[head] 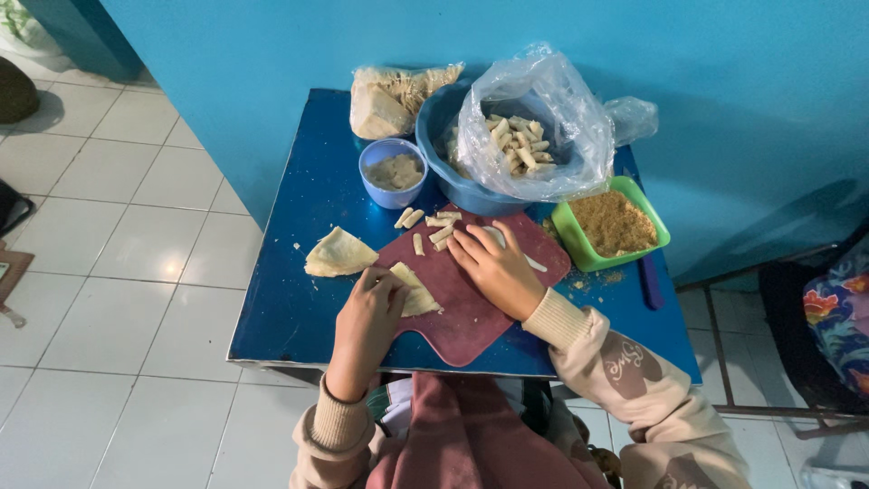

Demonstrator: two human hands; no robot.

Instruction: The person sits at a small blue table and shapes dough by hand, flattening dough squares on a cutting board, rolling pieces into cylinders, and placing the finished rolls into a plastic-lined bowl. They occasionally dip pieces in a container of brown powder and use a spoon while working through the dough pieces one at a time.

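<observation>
- The small blue table point(299, 299) stands against a blue wall point(724, 109); white floor tiles point(136, 226) lie open along its left and near sides.
- The left strip of the table is bare except for a few crumbs; the right side is crowded up to the edge.
- The dark red cutting board point(471, 317) sits at the near middle, its handle end close to the front edge.
- One folded wrapper point(338, 254) lies on the table just left of the board, and one wrapper piece point(415, 290) lies on the board.
- About six small rolls point(433, 226) lie loose at the far edge of the board, some on the table.
- One small blue cup point(392, 172) holds pale filling; one big blue bowl point(471, 186) holds a clear plastic bag point(543, 127) with many more rolls, too heaped to count.
- One green tub point(579, 240) of brown crumbs sits at the right; one bag of wrappers point(389, 95) lies at the far edge.
- The left hand point(369, 317) is curled, fingertips pressing on the wrapper piece on the board.
- The right hand point(496, 267) lies spread and flat on the board over a pale thing that shows beneath it, fingertips near the loose rolls; whether it grips anything I cannot tell.
</observation>
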